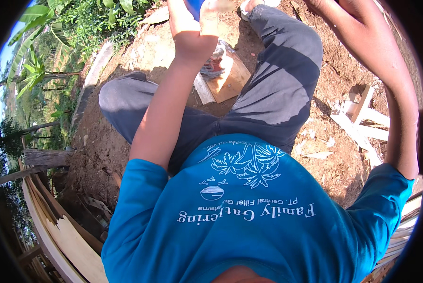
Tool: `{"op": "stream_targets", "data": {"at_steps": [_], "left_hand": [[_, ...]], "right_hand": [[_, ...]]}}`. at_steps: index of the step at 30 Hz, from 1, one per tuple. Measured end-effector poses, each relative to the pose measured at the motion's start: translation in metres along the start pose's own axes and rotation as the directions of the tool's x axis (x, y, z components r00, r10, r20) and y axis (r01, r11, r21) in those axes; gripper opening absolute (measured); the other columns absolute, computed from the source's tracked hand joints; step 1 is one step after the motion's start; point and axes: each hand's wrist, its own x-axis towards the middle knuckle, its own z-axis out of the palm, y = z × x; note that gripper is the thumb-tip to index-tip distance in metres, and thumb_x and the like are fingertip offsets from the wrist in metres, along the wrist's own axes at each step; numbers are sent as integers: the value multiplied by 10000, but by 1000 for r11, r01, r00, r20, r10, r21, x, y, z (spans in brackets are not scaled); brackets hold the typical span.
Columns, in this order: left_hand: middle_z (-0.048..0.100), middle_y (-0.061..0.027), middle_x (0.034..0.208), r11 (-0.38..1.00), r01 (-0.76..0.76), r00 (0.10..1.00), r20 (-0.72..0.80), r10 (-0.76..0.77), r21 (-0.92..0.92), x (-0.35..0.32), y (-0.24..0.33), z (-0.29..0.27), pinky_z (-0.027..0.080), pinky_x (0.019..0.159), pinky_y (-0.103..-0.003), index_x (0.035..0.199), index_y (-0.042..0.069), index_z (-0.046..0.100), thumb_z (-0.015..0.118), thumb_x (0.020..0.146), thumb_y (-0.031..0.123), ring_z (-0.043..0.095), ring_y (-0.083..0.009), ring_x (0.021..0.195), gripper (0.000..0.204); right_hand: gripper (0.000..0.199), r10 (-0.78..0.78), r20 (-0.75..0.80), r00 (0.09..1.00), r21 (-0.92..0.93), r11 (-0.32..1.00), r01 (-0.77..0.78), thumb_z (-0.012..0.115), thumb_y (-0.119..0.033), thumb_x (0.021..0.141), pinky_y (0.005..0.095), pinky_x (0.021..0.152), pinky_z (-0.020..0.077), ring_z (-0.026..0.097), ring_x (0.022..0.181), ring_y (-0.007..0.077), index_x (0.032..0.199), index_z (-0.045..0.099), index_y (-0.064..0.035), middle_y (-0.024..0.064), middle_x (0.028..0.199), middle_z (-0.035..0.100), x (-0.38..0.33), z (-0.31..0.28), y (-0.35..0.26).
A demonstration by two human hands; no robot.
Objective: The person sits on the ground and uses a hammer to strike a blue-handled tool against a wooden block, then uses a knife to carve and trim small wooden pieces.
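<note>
Earthen ground: sunlit brown soil [332,160] outdoors, with leafy green plants [86,45] at the upper left and long pale wooden planks [72,240] at the lower left.
Seat: the person sits in dark grey trousers [287,70], knees spread, probably to keep the work within reach.
Left hand: the left hand [193,23] is stretched forward and appears closed around a smooth blue object [193,5], which shows in the crook by the thumb; the fingertips lie beyond the upper edge.
Right hand: the right hand [348,16] is cut off at the upper right; I cannot tell whether its fingers are apart, together or clamped on something.
Wooden block: a flat tan wooden block [230,85] rests on the soil between the legs, likely as a low work base, bearing a red-and-whitish bundle [215,65].
Edges: the left wrist partly overlaps the bundle's side; the right thigh borders the block.
Room: a wide gap separates the forearms; pale wood offcuts [362,106] lie near the right forearm.
</note>
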Motion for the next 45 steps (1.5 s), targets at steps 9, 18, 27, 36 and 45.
{"op": "stream_targets", "data": {"at_steps": [9, 18, 27, 36, 45], "left_hand": [[481, -28, 939, 984, -114, 993, 40, 109, 140, -1, -2, 2, 438, 774, -269, 1249, -20, 447, 548, 1020, 85, 470, -123, 832, 271], [468, -33, 963, 999, -33, 999, -9, 33, 5, -9, -3, -2, 428, 782, -270, 1229, -11, 452, 546, 1013, 82, 454, -126, 847, 254], [467, -27, 943, 995, -96, 995, -4, 96, 14, -7, -9, -4, 415, 760, -267, 1208, -3, 452, 537, 1010, 73, 445, -118, 832, 228], [481, -58, 970, 998, 15, 1000, 0, -15, -57, -20, -1, -6, 426, 788, -289, 1188, -15, 433, 485, 1035, 135, 480, -145, 867, 220], [549, -93, 1058, 996, -33, 999, -2, 33, 88, -28, -15, -17, 461, 842, -312, 1324, -64, 392, 486, 1046, 229, 543, -186, 920, 415]], "right_hand": [[229, 128, 4, 992, -82, 988, -127, 539, -199, 1071, 270, 579, 395, 460, 631, 79, 1098, 606, 19, 5, 717, 490, -9, -13, -18], [249, -50, -158, 986, -87, 996, 36, 524, -206, 1073, 285, 601, 411, 497, 671, 99, 1121, 608, 24, 30, 766, 541, -11, 4, -8], [265, -5, -208, 978, -201, 979, -38, 526, -254, 1077, 295, 605, 407, 486, 669, 108, 1082, 608, -2, 25, 758, 538, -14, 16, -19], [228, -22, -181, 983, -90, 996, 6, 557, -217, 1064, 280, 585, 377, 447, 647, 82, 1003, 595, -1, -12, 720, 478, -13, 22, -16], [270, 17, 14, 1000, -322, 947, -12, 542, -226, 1061, 326, 649, 449, 527, 673, 167, 1180, 586, 12, 72, 780, 550, -15, 18, -30]]}}
